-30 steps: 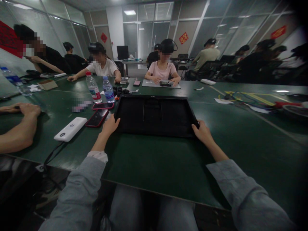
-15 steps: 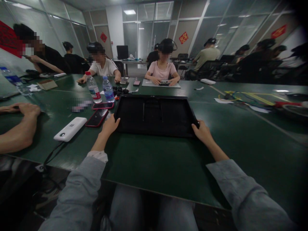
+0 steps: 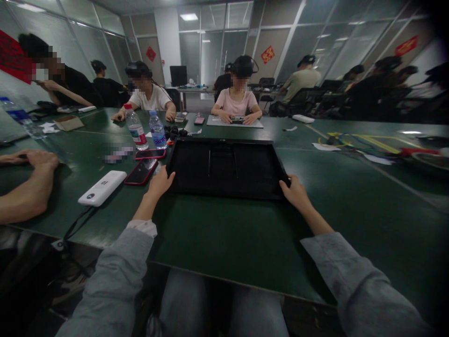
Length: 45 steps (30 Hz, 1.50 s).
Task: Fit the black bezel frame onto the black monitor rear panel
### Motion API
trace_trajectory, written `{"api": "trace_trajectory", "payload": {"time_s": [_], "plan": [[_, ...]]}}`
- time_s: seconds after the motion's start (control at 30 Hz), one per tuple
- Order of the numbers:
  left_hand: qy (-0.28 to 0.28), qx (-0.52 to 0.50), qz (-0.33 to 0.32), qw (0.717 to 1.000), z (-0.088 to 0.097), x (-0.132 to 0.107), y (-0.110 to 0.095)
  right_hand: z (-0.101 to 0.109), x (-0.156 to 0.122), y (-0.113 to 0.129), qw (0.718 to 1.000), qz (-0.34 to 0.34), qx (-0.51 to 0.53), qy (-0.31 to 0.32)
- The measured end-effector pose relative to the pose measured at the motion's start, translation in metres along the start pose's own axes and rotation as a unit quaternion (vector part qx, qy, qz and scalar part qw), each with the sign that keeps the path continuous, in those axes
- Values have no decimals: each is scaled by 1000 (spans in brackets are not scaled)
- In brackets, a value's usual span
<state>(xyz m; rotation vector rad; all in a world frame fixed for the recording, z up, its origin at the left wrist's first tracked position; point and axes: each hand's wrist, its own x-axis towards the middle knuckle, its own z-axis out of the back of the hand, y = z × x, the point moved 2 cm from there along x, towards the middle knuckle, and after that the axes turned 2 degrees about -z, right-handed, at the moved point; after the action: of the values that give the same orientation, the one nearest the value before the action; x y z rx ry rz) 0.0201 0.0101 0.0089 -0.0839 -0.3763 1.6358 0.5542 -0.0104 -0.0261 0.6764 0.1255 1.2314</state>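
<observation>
A wide black tray point(image 3: 224, 180) with a raised rim lies flat on the green table in front of me. Two thin upright lines and a small raised shape show in its dark middle, and a small pale mark sits on its far rim. My left hand point(image 3: 162, 182) grips its left side near the front corner, the thumb over the rim. At the right front corner, my right hand point(image 3: 293, 189) holds the edge in the same way. The fingers beneath both sides are hidden.
Left of the tray lie two red-edged phones point(image 3: 142, 172), a white power bank point(image 3: 102, 188) with a cable, and two water bottles point(image 3: 136, 126). Another person's arm point(image 3: 31, 185) rests at far left. Yellow wires point(image 3: 365, 142) lie at right. People sit opposite.
My hands and the black tray keep their place. Across the table, the person in pink has slightly shifted the small object in their hands.
</observation>
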Motion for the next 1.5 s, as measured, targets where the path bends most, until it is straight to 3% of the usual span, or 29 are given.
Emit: {"api": "trace_trajectory", "payload": {"time_s": [0.63, 0.93, 1.5], "plan": [[7, -3, 3, 1000, 3, -2, -2, 11, -8, 15, 999, 10, 22, -23], [8, -1, 1, 1000, 4, -2, -3, 2, -1, 3, 1000, 1, -10, 7], [2, -30, 25, 999, 5, -1, -2, 1, -1, 1, 1000, 0, -8, 1]]}}
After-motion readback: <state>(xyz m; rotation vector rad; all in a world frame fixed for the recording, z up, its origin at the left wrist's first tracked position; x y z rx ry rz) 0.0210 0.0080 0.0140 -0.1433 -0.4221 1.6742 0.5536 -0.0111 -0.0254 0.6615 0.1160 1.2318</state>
